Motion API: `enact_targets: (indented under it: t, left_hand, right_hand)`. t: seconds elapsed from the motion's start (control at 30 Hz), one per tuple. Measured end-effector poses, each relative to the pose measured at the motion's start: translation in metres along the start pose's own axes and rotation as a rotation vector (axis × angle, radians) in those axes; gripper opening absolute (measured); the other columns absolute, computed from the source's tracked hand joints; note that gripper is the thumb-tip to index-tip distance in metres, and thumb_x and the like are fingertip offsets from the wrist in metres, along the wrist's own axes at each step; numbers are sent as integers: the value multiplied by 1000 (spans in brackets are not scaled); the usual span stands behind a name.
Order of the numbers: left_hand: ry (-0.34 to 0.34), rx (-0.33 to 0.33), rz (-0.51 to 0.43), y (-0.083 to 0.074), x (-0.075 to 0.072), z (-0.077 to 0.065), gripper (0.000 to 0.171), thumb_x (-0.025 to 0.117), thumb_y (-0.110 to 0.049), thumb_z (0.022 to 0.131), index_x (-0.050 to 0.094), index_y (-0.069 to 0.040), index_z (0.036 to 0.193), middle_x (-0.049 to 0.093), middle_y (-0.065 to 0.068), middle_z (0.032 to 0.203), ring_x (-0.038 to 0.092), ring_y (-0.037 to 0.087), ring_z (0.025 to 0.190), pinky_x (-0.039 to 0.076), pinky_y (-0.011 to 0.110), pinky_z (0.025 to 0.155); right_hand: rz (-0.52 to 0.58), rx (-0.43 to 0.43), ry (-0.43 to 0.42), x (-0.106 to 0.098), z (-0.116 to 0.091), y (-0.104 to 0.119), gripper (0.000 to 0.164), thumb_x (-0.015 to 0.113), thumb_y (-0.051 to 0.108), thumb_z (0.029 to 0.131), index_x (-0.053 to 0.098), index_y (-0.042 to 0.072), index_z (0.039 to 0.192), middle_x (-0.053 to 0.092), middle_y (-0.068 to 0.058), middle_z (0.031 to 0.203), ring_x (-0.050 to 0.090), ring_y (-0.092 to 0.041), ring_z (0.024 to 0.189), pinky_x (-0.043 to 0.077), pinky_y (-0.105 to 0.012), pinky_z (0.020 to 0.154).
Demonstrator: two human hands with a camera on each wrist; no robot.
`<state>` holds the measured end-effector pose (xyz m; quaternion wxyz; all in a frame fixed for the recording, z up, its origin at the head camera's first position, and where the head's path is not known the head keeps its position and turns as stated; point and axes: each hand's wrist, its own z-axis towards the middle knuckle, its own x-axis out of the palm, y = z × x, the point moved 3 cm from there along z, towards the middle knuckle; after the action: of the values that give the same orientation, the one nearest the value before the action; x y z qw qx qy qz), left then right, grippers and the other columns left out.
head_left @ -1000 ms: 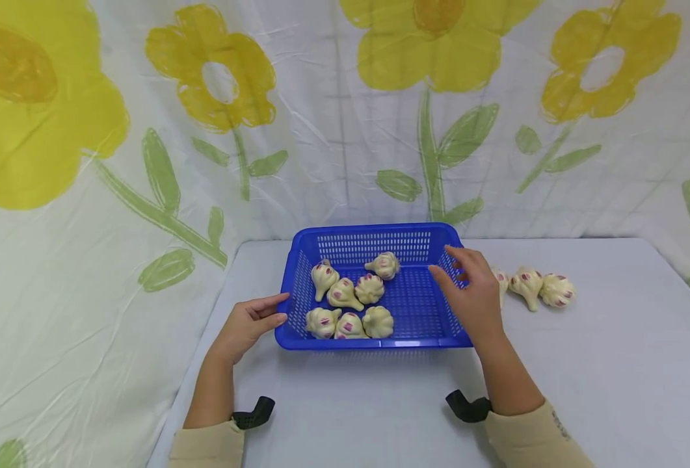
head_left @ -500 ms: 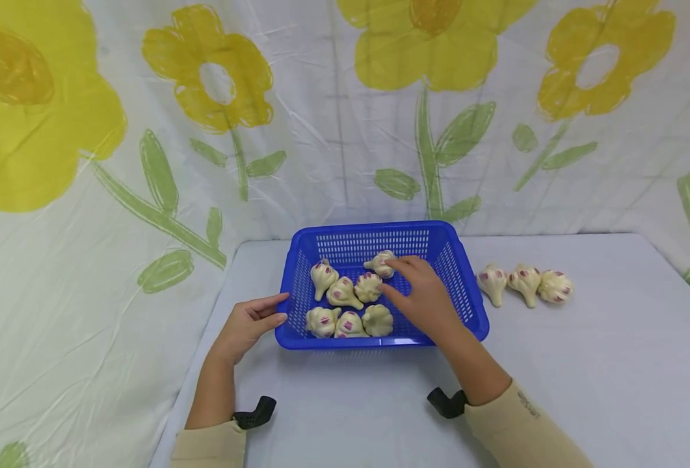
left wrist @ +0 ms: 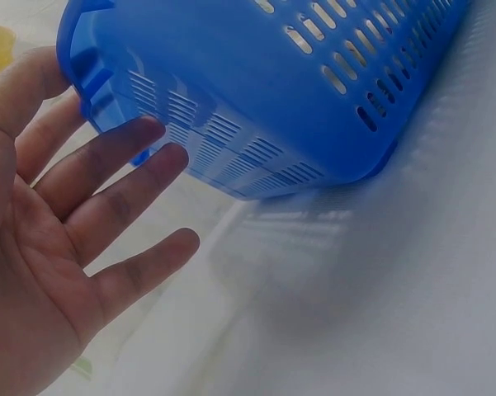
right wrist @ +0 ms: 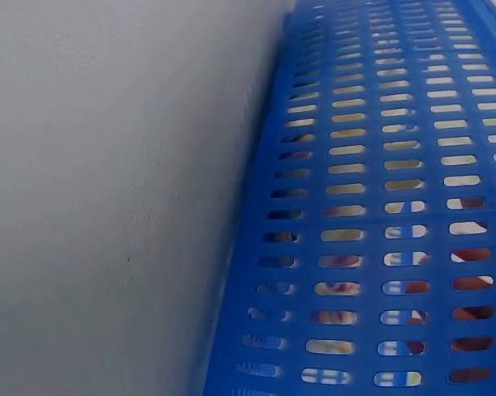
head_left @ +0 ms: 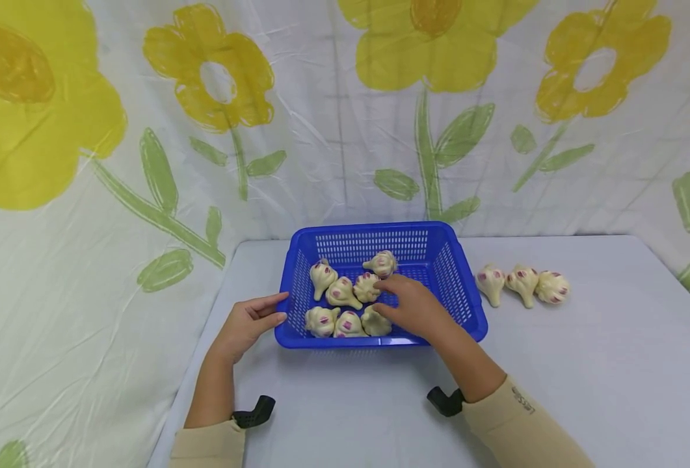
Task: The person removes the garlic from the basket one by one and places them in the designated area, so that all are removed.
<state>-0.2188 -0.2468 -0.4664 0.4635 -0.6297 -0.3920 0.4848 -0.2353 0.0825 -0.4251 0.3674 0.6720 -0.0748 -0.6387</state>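
Observation:
A blue slotted plastic basket (head_left: 447, 273) holds several cream garlic bulbs with purple patches. My left hand (head_left: 246, 328) is at the basket's left end, fingertips touching the rim; in the left wrist view its lower fingers (left wrist: 128, 206) extend fairly straight beside the basket wall. Inside the basket, my right hand (head_left: 411, 305) reaches over the bulbs, thumb and forefinger apart. Its fingertips are beside a middle garlic bulb (head_left: 367, 287) and just above a front garlic bulb (head_left: 376, 322). The right wrist view shows mostly basket wall (right wrist: 371, 223), with fingers partly visible through slots.
Three more garlic bulbs (head_left: 522, 283) lie in a row on the white table (head_left: 590, 364), right of the basket. Behind the table hangs a white cloth (head_left: 321, 169) printed with yellow flowers.
My right hand has moved left from the basket's right side to the bulbs, then slightly toward the front. The left hand stays at the rim. The bulbs look unmoved.

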Motion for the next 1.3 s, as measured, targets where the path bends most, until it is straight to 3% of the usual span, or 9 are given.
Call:
enact_targets:
  t: [0.37,0.97,1.3]
  left_hand:
    - [-12,0,8,2,0,1,56,74,-32,88,58,-10,137,62,17,133,68,18,111,55,28,91]
    - [-7,-15,7,-3,1,0,56,74,-30,89,58,-8,138,61,19,134,67,21,112,54,29,93]
    - [-12,-18,23,-1,1,1,56,74,-31,89,58,-9,137,62,19,133,67,23,113,54,29,94]
  right_hand:
    - [24,0,147,5,0,-1,40,72,21,89,66,8,126,65,-10,125,62,-28,113,52,-47,97]
    - [28,41,279,12,6,-4,48,76,24,86,63,12,132,61,-6,135,53,-28,130,43,-48,109]
    - [80,36,344,14,6,-3,33,75,20,88,71,21,121,57,-7,141,46,-31,137,40,-52,111]
